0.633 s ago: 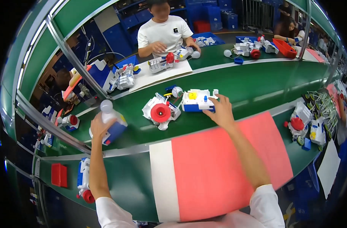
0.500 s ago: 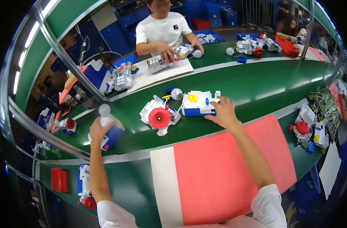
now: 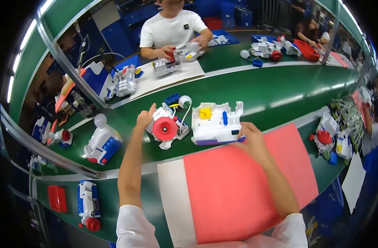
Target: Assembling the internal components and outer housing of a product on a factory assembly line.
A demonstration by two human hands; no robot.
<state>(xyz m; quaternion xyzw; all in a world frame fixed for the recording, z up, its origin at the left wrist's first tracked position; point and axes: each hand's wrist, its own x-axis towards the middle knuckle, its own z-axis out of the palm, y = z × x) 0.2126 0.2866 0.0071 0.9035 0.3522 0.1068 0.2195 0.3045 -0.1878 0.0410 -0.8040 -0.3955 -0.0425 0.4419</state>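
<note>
At the left edge of a white plastic assembly with a red cone (image 3: 164, 128), my left hand (image 3: 145, 119) has its index finger stretched out. I cannot make out whether it touches the assembly. My right hand (image 3: 252, 139) grips the near right corner of an open white and blue plastic housing (image 3: 211, 126), which is tilted toward me. Inside the housing are a yellow piece (image 3: 205, 113) and a blue piece (image 3: 225, 118). A white cord runs from the assembly toward it, beside a round white part (image 3: 184, 101). Farther left stands a white and blue toy body (image 3: 104, 142) with a ball-shaped top.
A pink and white mat (image 3: 238, 186) lies before me. To its left are a red bin (image 3: 57, 198) and another toy unit (image 3: 88, 200). Toy parts (image 3: 324, 138) and bundled wires (image 3: 346, 115) sit at right. Across the green belt (image 3: 280, 91), a co-worker (image 3: 172, 33) handles similar parts.
My left hand has let go of the toy body at left and moved right to the red-cone assembly. My right hand has drawn the housing nearer and tilted it.
</note>
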